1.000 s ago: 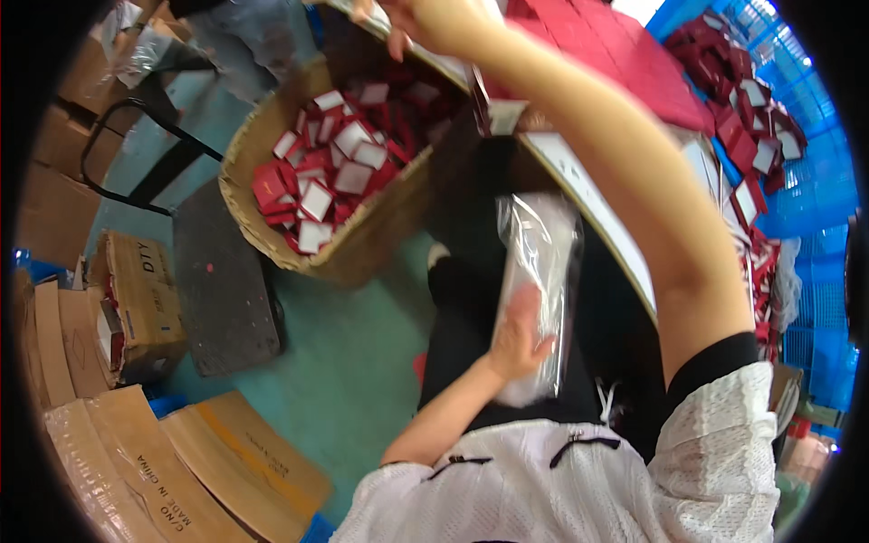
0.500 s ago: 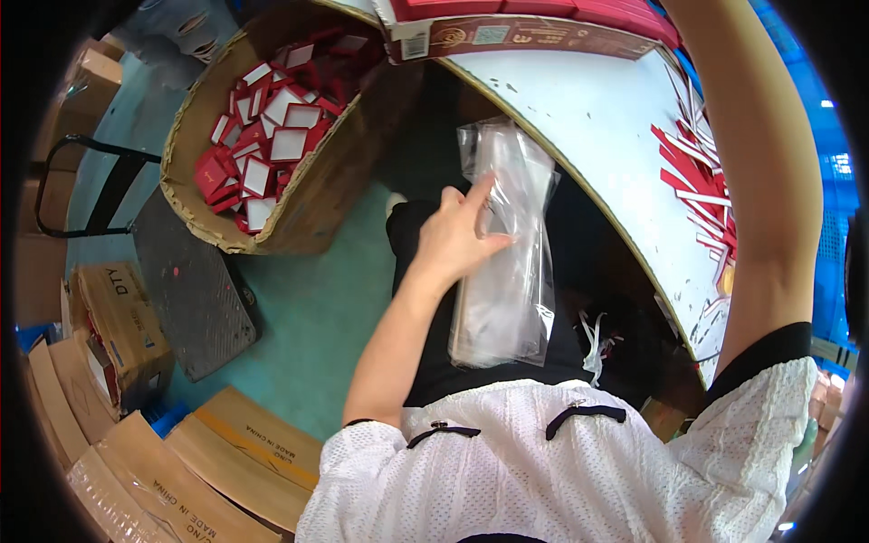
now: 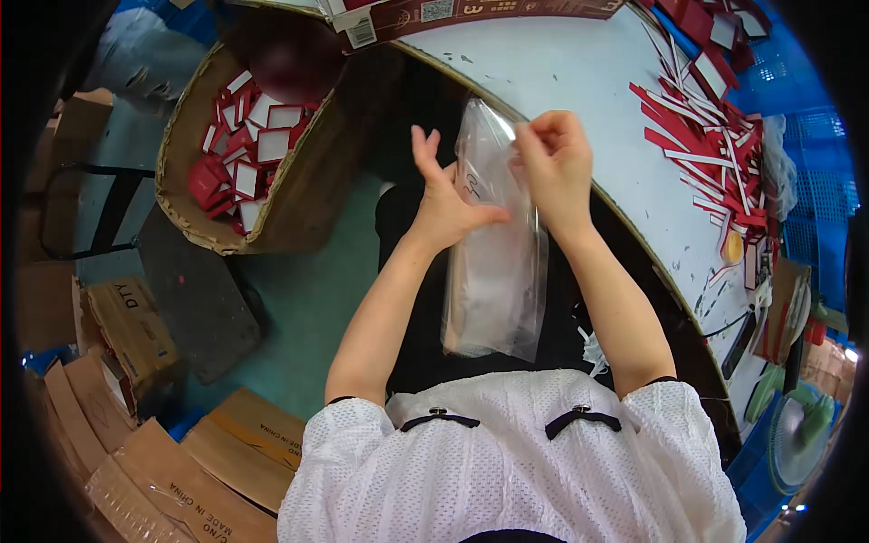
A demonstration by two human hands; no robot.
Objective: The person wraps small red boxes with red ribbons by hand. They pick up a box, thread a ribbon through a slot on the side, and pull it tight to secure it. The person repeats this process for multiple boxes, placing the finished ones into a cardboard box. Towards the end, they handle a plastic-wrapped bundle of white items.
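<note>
A clear plastic bag [image 3: 496, 290] with a flat, pale stack inside or under it lies lengthwise over my lap; I cannot tell which. My left hand [image 3: 444, 208] grips its left side, thumb laid across the front and some fingers raised beyond the edge. At the upper right edge, the thumb and fingertips of my right hand [image 3: 558, 172] are pinched together on the film. Dark handwritten marks show on the plastic near my left thumb.
Left stands a big open carton [image 3: 303, 185] of red and white small boxes. Along the right runs a white table [image 3: 543, 68] bearing red and white strips [image 3: 701, 154] and a dark red carton [image 3: 489, 20]. Flattened cardboard [image 3: 172, 489] lies lower left; a blue fan [image 3: 787, 452] stands lower right.
My right hand has come down from the upper right to the bag's upper edge. My left hand has shifted slightly left, still on the bag, and the view has shifted a little.
</note>
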